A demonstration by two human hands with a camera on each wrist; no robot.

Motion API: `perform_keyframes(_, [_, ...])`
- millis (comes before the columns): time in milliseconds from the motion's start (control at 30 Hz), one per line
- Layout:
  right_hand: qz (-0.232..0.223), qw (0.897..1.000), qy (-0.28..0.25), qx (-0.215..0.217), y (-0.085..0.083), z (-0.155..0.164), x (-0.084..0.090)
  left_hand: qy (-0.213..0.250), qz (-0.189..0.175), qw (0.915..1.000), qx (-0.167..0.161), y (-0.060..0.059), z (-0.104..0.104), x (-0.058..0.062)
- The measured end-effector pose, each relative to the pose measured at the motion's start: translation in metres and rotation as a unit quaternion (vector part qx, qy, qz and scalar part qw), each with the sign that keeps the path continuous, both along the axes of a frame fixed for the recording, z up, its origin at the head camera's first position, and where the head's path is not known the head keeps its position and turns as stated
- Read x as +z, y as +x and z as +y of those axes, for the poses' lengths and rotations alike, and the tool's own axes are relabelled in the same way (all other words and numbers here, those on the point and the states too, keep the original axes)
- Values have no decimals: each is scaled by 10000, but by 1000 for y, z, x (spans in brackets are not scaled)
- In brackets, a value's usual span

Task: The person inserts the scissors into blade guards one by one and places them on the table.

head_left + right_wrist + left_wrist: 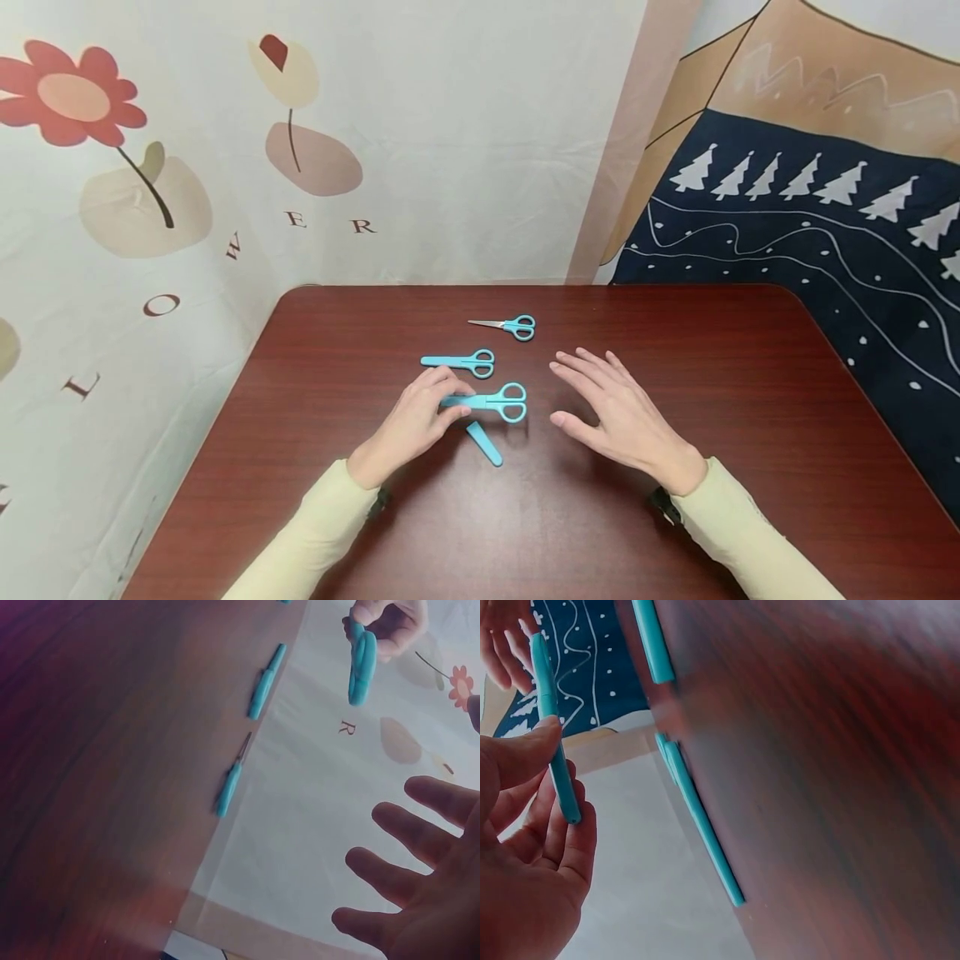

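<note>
My left hand [418, 414] pinches the blade end of light-blue scissors [497, 402] between thumb and fingers. A matching sheath covers their blades, and the handle loops point right, toward the other hand. In the left wrist view the held scissors [547, 697] appear edge-on, raised above the table. My right hand [626, 412] hovers to the right with fingers spread and nothing in it. A loose blue sheath [484, 444] lies just below the held pair. Behind it rest sheathed scissors [459, 362], and farther back a pair with bare metal blades [517, 327].
The dark red-brown wooden table [600, 533] has rounded far corners. Behind it hangs a pale cloth [465, 142] printed with flowers and letters. A navy cloth [787, 225] with white trees hangs at the right.
</note>
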State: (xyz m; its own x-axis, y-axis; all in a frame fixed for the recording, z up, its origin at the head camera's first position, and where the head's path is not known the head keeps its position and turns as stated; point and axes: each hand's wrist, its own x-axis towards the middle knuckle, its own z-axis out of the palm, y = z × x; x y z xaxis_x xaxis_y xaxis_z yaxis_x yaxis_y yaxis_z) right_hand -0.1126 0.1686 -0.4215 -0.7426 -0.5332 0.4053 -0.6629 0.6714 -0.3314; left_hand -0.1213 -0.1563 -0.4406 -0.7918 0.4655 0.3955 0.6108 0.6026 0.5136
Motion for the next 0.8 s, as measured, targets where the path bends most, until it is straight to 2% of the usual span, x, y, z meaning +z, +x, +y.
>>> perform_keyframes(267, [3, 9999, 89, -72, 2, 8, -1, -277, -74, 9996, 66, -7, -12, -1])
perform_keyframes(500, [-84, 9997, 187, -157, 3, 12, -2, -538, -42, 9984, 193, -17, -24, -8])
perform_keyframes(800, [-102, 9993, 290, -202, 3, 14, -1, -831, -326, 9960, 94, -27, -35, -10])
